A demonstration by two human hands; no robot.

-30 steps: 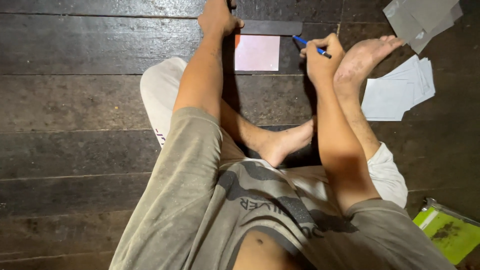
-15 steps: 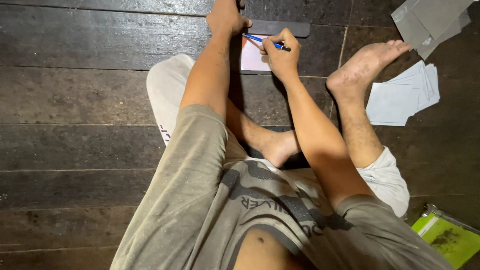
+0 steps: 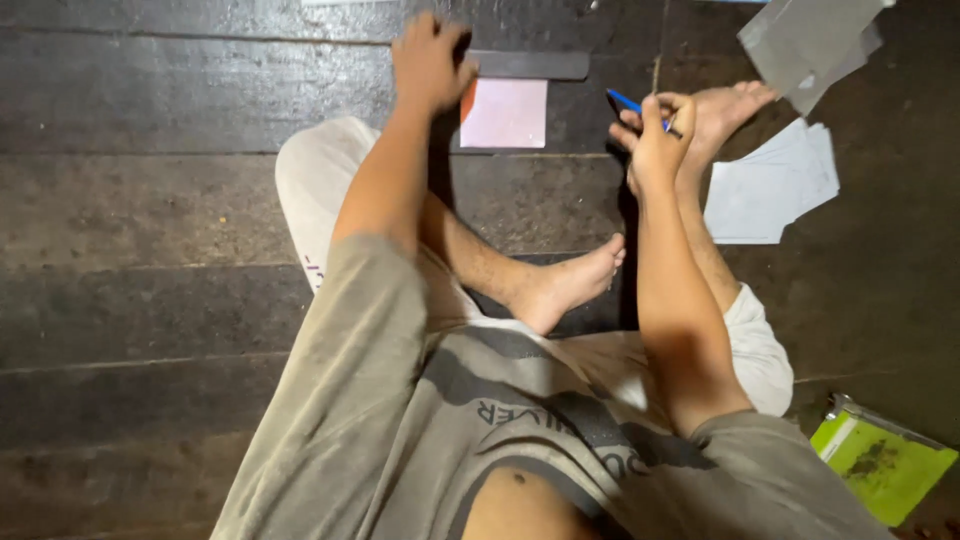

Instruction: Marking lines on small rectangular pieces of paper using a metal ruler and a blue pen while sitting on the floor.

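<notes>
Both hands flank pink card (image 3: 504,113); right hand (image 3: 658,140) grips pen (image 3: 630,103)

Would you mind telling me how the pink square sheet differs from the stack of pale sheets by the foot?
The pink square sheet is a single piece, while the stack of pale sheets is several fanned loosely. The pink one lies square against a dark ruler beside the left hand; the stack lies askew past the right hand, which holds a blue pen. Both lie flat on the dark wooden floor.

Blue pen (image 3: 637,106) held tilted, pale pink square paper (image 3: 504,113) flat on dark floorboards, dark ruler (image 3: 530,65) along its top edge
</notes>
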